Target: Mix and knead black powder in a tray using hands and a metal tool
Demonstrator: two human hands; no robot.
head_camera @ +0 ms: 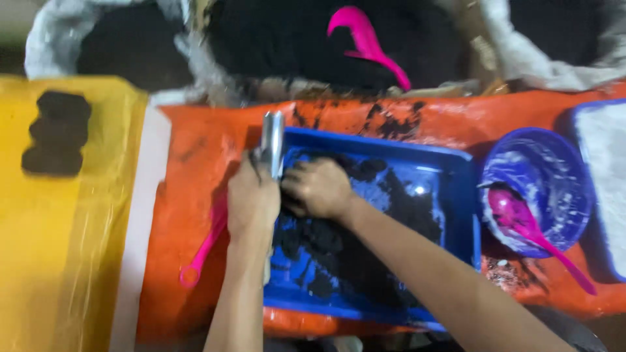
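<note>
— Over the blue tray (450,163), what are the hands doing?

— Left hand (251,202) is wrapped tight round a metal tube (272,140), held upright at the tray's left edge. Tube's lower part is hidden by the fingers; only the shiny top shows.

— And the right hand (317,188)?

— Curled, pressing into the black clumpy material (404,208) just beside the tube. Fingertips are buried or turned away, so can't tell if it's gripping anything. Frame's blurry too.

— What else is in shot?

— Pink spoon (203,251) on the orange sheet (189,150), left of the tray; its bowl end is hidden behind the left wrist. Another pink spoon (528,228) sits in a round blue bowl (554,156) w/ white residue, right of the tray. Far right, a blue container w/ white powder (606,169), cut off by the frame edge.

— Top of frame?

— White sacks (45,39) of dark stuff, a pink scoop (365,39) in the middle one. Left, on yellow plastic (78,215), three dark round pucks (55,133) in a row, touching, edges too smeared to make out well.
</note>
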